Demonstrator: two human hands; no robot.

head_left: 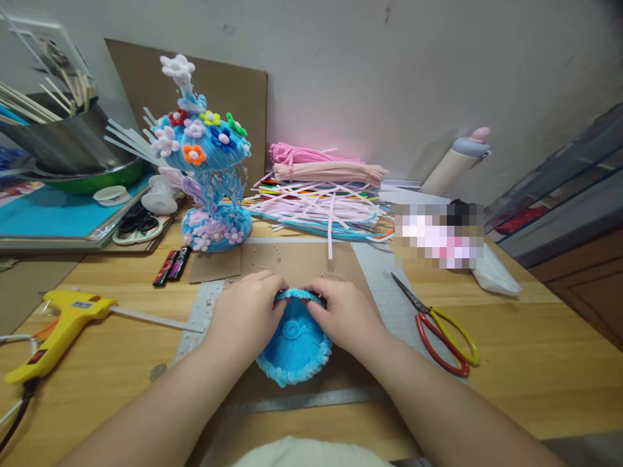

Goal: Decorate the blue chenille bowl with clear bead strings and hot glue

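Between my two hands is a blue pipe-cleaner bowl (294, 353) with a fluffy, lighter blue rim and a coiled centre. Its hollow side faces me. My left hand (250, 308) grips the far rim on the left, with fingers curled over the edge. On the right, my right hand (348, 314) pinches the same rim, its thumb reaching inside. The fingertips behind the rim are hidden. Beneath the bowl lies a brown cardboard sheet (335, 259) on a pale cutting mat (384, 275).
A flowered blue pipe-cleaner ornament (199, 146) stands at the back left. Bundled pipe cleaners (326, 172) lie by the wall. A yellow glue gun (63, 327) rests left, red-and-yellow scissors (438, 331) right. Farther back are a bottle (455, 162) and a metal bowl (73, 139) holding sticks.
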